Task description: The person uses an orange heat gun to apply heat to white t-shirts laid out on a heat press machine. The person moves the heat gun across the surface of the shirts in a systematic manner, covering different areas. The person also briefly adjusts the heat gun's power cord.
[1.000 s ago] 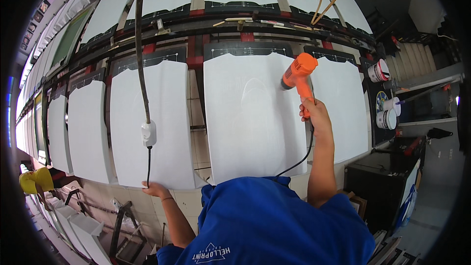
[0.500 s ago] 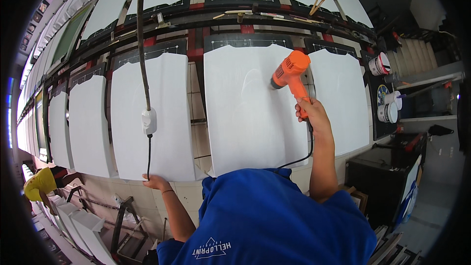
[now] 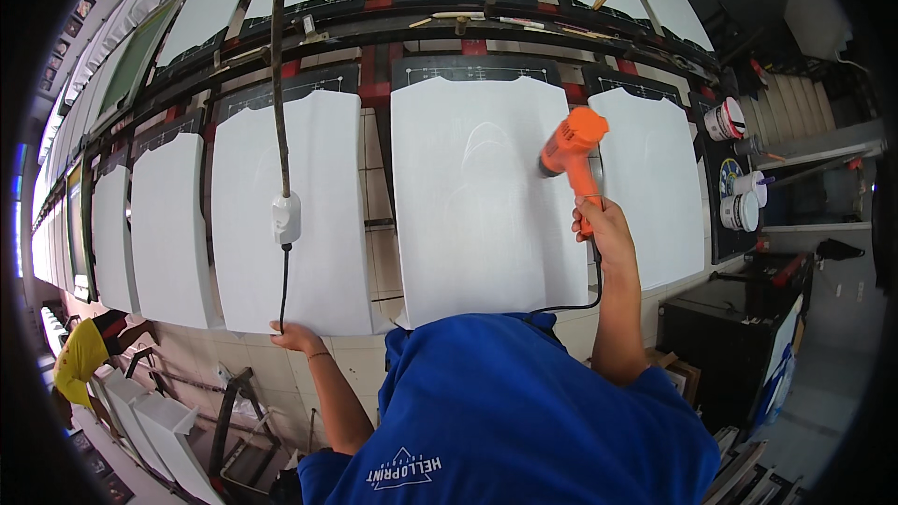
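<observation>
My right hand (image 3: 606, 223) is closed around the handle of an orange heat gun (image 3: 573, 142). Its dark nozzle points left over the right half of a white fabric panel (image 3: 458, 215), which lies on a dark board and shows a faint curved mark. A black cord trails from the handle toward my blue shirt. At the front edge of the neighbouring white panel (image 3: 238, 224), the fingers of my left hand (image 3: 299, 339) close on a black power cord (image 3: 285, 285). That cord runs up to a white socket (image 3: 286, 218) hanging from a thick cable.
Further white panels stand in rows, left, right and beyond a dark rail (image 3: 374, 35) carrying pens and sticks. White tubs (image 3: 739, 212) sit at the right, above a black cabinet (image 3: 730, 318). A person in a yellow top (image 3: 82, 355) bends at the lower left.
The heat gun and my right hand have shifted slightly right and down over the panel. My left hand stays at the panel's front edge; the socket hangs slightly higher in view.
</observation>
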`<state>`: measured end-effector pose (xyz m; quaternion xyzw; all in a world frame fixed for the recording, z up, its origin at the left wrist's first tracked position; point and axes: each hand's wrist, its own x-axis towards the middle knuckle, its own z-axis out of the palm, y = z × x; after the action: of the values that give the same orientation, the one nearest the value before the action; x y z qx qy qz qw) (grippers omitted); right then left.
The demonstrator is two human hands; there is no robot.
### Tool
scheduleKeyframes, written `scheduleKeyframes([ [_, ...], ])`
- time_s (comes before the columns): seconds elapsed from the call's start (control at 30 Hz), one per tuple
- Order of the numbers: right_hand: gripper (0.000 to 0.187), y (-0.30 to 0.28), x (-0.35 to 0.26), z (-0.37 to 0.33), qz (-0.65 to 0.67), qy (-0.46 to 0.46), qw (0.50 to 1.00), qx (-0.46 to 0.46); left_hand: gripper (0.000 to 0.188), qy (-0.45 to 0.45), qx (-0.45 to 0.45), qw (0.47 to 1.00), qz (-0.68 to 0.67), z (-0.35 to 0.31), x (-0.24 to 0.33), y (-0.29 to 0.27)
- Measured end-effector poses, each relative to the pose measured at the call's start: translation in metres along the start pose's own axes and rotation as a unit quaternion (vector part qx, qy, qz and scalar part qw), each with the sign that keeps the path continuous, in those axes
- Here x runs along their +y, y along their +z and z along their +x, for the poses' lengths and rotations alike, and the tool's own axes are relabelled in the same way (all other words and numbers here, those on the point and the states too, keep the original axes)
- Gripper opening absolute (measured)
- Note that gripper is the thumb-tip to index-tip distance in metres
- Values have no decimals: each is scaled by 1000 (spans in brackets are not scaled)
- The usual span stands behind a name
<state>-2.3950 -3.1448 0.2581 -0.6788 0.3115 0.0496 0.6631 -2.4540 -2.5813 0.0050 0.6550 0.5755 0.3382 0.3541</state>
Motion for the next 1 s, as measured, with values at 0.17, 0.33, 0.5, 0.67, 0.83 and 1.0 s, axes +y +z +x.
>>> scheduleKeyframes([
  [0.17,26,-5,0,2,-4,0,1000,18,57,-3,-3,1000,19,9,-10,1],
  [0.33,27,-13,0,-9,-5,17,1000,-1,56,4,3,1000,12,8,-12,2],
  [0.5,27,-25,-1,-26,-30,41,999,-9,56,-1,4,1000,-18,7,-10,2],
  [0.67,26,-13,3,-30,-23,33,999,-19,57,-27,-26,999,20,6,-4,-1],
  [0.83,29,12,2,-23,-15,21,998,-62,57,-49,-46,998,-1,-3,13,-7],
  [1.0,30,44,-5,-27,11,41,986,-162,58,-38,-28,999,16,0,7,-4],
])
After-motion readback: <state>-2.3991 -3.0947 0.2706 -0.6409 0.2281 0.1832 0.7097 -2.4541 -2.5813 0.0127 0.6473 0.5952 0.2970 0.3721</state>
